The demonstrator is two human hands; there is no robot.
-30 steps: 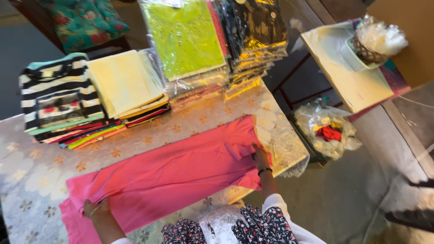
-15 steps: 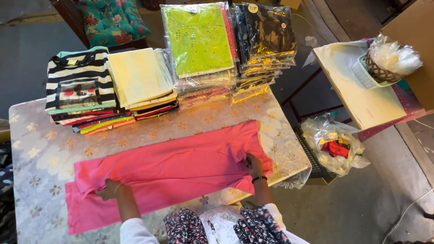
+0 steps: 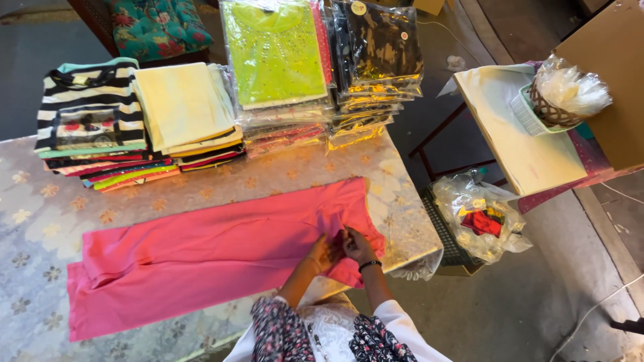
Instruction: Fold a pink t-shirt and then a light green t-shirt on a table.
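**Both hands meet at the right end of the pink garment**

A long pink garment [image 3: 201, 258] lies spread flat across the worktop [image 3: 40, 208], which wears a pale cloth patterned with flowers. The garment runs from the near left corner up to the right edge. Both hands sit together on its right end, close to the near edge of the worktop. The left hand [image 3: 324, 251] and the right hand [image 3: 357, 245] touch each other, fingers curled and pinching a small bunch of the pink fabric between them. The right wrist carries a dark bangle [image 3: 369, 265]. The rest of the garment stretches away to the left of the hands, well clear of them.

Along the far side of the worktop stand stacks of folded clothes: a striped pile [image 3: 90, 110], a pale yellow pile [image 3: 184, 107], a lime-green pile in clear wrapping [image 3: 275, 53] and a dark patterned wrapped pile [image 3: 379, 47]. Beyond the right edge, on the floor, sits a clear plastic bag [image 3: 479, 218] holding something red.
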